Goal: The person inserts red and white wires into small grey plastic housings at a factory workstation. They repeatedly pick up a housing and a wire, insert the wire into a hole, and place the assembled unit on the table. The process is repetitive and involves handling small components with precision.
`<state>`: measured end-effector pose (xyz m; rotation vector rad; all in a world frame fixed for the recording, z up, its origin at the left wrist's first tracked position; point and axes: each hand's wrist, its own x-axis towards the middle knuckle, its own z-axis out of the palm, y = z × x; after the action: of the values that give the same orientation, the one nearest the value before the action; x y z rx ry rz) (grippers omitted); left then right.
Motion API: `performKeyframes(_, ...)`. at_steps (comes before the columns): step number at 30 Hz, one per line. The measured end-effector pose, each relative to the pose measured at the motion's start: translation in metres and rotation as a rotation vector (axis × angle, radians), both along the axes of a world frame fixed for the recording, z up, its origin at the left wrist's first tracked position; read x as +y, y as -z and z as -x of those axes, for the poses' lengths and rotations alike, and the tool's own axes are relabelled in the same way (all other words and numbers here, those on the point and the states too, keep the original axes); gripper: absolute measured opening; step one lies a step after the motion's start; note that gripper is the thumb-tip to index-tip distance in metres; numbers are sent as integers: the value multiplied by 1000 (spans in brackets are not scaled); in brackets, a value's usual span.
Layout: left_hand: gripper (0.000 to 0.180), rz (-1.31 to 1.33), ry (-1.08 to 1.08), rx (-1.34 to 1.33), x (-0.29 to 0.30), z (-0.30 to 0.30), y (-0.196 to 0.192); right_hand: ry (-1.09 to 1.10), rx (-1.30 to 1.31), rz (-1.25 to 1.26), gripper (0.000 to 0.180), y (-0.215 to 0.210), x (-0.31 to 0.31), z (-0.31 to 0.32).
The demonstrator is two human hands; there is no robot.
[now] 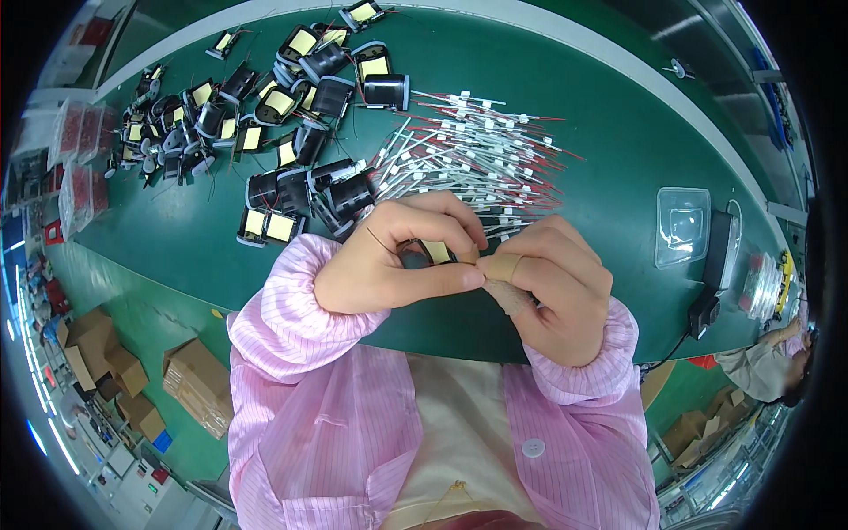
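Both hands grip a small coil (430, 253), left hand (389, 261) pinching, right hand (552, 287) grasping; its thin wire could snap if tugged.

A green tabletop (574, 132) fills the upper frame. Black coil bobbins with yellow tape (265, 115) lie scattered at upper left, a fan of white-sleeved wires (477, 155) at centre, and a clear plastic tray (682, 225) beside a black box (717, 249) at right.
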<state>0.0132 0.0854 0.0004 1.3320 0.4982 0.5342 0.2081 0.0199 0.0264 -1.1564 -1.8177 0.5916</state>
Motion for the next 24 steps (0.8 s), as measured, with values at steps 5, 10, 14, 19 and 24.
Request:
performKeyframes(5, 6, -84, -35, 78, 1, 2, -3, 69, -1, -19, 20, 2, -1, 3)
performKeyframes(10, 5, -134, -44, 100, 1, 3, -2, 77, 53, -2, 22, 8, -2, -1)
performKeyframes(14, 6, -124, -43, 102, -1, 2, -3, 51, 8, -55, 23, 9, -2, -1)
performKeyframes(19, 6, -181, 27, 91, 2, 3, 2, 3, -29, -103, 24, 12, -2, -1)
performKeyframes(24, 6, -95, 43, 134, 3, 5, -7, -12, -4, -101, 24, 9, 2, -11)
